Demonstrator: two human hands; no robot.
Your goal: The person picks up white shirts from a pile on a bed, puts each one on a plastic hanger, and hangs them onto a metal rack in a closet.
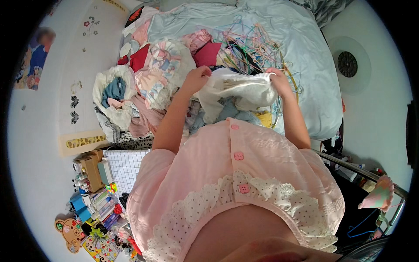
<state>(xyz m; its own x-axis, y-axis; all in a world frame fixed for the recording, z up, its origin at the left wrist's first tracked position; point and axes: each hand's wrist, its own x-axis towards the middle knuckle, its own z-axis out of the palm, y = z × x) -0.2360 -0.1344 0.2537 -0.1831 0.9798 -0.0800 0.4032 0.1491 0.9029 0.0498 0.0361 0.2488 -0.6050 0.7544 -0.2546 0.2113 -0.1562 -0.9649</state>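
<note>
A white cloth garment (248,89) hangs stretched between my two hands above the bed, its upper edge pulled nearly straight and its lower part sagging in folds. My left hand (199,78) pinches one end of that edge, and my right hand (278,81) grips the other end. Exactly what kind of garment it is cannot be made out. Under and around it lies a heap of clothes, with a grey-blue piece (227,112) and a yellow piece (265,118) just below. Behind my right hand is a tangle of coloured clothes hangers (257,39).
More clothes, including a ruffled pink-and-white piece (161,74) and a red one (139,57), cover the bed's left side. A light blue sheet (312,87) spreads at right. Books and boxes (102,205) crowd the lower left. A metal rail (349,166) runs at lower right.
</note>
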